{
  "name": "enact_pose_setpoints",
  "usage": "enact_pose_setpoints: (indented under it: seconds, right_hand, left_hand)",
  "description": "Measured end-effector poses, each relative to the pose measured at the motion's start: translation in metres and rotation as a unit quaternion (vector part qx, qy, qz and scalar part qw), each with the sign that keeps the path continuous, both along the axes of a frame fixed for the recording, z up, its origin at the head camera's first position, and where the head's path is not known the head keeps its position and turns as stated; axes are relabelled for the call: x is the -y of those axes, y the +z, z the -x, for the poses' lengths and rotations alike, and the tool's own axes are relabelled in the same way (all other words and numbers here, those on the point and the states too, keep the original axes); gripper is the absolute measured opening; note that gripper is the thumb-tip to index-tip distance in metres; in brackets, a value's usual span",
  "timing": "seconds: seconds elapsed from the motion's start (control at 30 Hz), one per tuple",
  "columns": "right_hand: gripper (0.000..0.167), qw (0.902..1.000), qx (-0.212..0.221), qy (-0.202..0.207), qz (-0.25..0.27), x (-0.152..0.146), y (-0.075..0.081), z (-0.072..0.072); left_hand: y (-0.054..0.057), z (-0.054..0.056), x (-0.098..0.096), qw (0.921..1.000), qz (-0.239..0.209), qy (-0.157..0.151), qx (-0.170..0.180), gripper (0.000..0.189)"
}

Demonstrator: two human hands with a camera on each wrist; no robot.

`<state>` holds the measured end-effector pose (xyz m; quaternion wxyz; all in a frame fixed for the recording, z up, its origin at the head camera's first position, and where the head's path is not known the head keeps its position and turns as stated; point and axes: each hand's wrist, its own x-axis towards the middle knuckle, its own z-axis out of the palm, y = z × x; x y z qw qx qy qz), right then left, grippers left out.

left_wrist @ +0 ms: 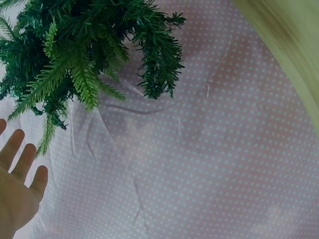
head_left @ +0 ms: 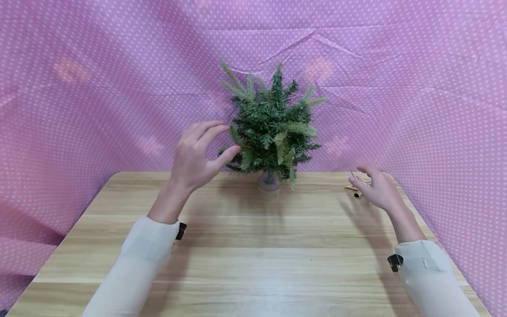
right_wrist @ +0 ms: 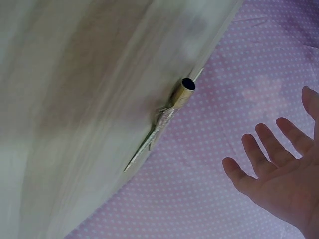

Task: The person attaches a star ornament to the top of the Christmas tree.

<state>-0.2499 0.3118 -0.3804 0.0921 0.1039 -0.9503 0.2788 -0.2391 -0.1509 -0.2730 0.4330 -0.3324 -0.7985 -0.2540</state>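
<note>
A small artificial Christmas tree (head_left: 273,119) stands upright near the table's back edge, its pale base (head_left: 270,187) partly under the branches. My left hand (head_left: 194,154) is at the tree's left side, fingers extended and thumb spread, the tips right at the outer twigs. In the left wrist view those fingers (left_wrist: 24,160) appear straight beside the greenery. At the back right lies a gold star-like tree topper (head_left: 350,188) with a short hollow tube (right_wrist: 182,94). Above and beside it my right hand (head_left: 376,187) hovers with fingers spread, holding nothing; it partly hides the topper in the head view.
The wooden table (head_left: 245,264) carries the tree and topper. Its back edge meets a pink dotted cloth (head_left: 158,57), which also hangs along both sides. The topper lies close to the table's edge.
</note>
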Motion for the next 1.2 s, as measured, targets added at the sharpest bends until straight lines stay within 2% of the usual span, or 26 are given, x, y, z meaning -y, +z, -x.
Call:
enact_pose_setpoints:
  seconds: [0.4, 0.67, 0.83, 1.2]
  right_hand:
    - [0.063, 0.9997, 0.022, -0.002, -0.007, -0.011, -0.008, 0.005]
    - [0.061, 0.9995, 0.012, -0.003, -0.031, -0.019, -0.011, 0.008]
    - [0.065, 0.9991, 0.036, -0.003, -0.02, -0.025, -0.011, 0.011]
    - [0.07, 0.9981, 0.06, -0.007, -0.001, -0.037, -0.015, 0.014]
  left_hand:
    - [0.008, 0.004, -0.008, 0.9997, 0.005, -0.012, -0.02, 0.051]
    - [0.011, 0.006, -0.013, 0.9997, 0.004, -0.02, -0.01, 0.051]
    - [0.013, 0.007, -0.016, 0.9998, 0.008, -0.018, -0.007, 0.052]
    - [0.018, 0.011, -0.024, 0.9998, 0.009, -0.017, 0.007, 0.052]
